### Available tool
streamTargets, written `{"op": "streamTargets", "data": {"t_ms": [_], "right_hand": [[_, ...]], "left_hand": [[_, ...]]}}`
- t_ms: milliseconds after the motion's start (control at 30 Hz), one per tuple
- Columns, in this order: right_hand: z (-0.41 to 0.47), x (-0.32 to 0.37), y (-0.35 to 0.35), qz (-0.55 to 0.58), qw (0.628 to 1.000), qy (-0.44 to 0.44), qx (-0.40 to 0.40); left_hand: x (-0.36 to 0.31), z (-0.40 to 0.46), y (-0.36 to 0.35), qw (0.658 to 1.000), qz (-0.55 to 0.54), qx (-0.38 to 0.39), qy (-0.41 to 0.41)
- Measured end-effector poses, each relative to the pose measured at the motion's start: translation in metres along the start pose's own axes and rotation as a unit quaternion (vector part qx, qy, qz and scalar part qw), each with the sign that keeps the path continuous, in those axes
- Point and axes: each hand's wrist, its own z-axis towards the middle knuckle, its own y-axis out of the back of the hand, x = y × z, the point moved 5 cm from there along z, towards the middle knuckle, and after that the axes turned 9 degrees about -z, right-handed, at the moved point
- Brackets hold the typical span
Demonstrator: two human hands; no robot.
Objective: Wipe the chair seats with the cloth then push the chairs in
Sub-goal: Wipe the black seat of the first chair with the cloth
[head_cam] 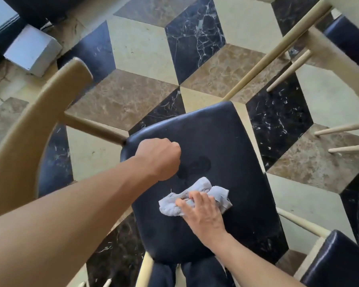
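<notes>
A chair with a dark padded seat point(226, 141) and a curved pale wooden backrest point(29, 129) stands below me. My right hand point(203, 214) presses a crumpled grey cloth point(218, 193) flat on the middle of the seat. My left hand point(160, 158) is closed in a fist over the seat's left part, close to the backrest spindle; whether it holds anything is hidden. A damp patch point(195, 166) shows on the seat between the two hands.
Another dark chair seat point(338, 259) stands at the lower right and a third point(350, 44) at the upper right, with pale wooden legs point(278, 48) slanting across the patterned marble floor point(153, 48). A white box point(31, 50) lies on the floor at the upper left.
</notes>
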Motion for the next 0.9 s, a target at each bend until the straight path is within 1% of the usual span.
{"op": "streamTargets", "data": {"t_ms": [67, 167, 267, 367, 467, 533, 600, 667, 733, 800, 833, 867, 900], "right_hand": [[0.019, -0.015, 0.001, -0.001, 1.0, -0.012, -0.018], [0.065, -0.054, 0.015, -0.01, 0.994, -0.095, -0.051], [0.121, -0.097, 0.031, -0.014, 0.987, -0.152, -0.047], [0.166, -0.121, 0.042, -0.029, 0.984, -0.171, -0.03], [0.187, -0.121, 0.046, -0.029, 0.985, -0.166, -0.027], [0.186, -0.115, 0.046, -0.034, 0.987, -0.154, -0.024], [0.175, -0.102, 0.044, -0.042, 0.992, -0.117, -0.021], [0.158, -0.087, 0.042, -0.036, 0.997, -0.056, -0.03], [0.136, -0.072, 0.04, -0.04, 0.998, 0.028, -0.035], [0.111, -0.065, 0.036, -0.036, 0.994, 0.099, -0.018], [0.101, -0.068, 0.035, -0.029, 0.993, 0.115, -0.005], [0.094, -0.075, 0.036, -0.024, 0.994, 0.11, 0.002], [0.09, -0.087, 0.04, -0.018, 0.997, 0.08, -0.001]], "left_hand": [[0.002, 0.016, -0.003, 0.999, -0.032, -0.02, 0.014], [0.01, 0.034, -0.006, 0.996, -0.058, -0.045, 0.043], [0.017, 0.044, -0.008, 0.993, -0.075, -0.075, 0.06], [0.02, 0.052, -0.006, 0.987, -0.1, -0.097, 0.08], [0.022, 0.058, 0.0, 0.98, -0.128, -0.118, 0.095], [0.024, 0.061, 0.004, 0.975, -0.147, -0.129, 0.103], [0.025, 0.063, 0.008, 0.973, -0.157, -0.139, 0.102], [0.026, 0.062, 0.01, 0.971, -0.162, -0.142, 0.1], [0.028, 0.061, 0.012, 0.971, -0.166, -0.142, 0.099], [0.03, 0.06, 0.012, 0.971, -0.163, -0.142, 0.099], [0.031, 0.058, 0.012, 0.972, -0.162, -0.141, 0.1], [0.032, 0.058, 0.012, 0.971, -0.162, -0.141, 0.101], [0.034, 0.057, 0.011, 0.971, -0.164, -0.141, 0.103]]}}
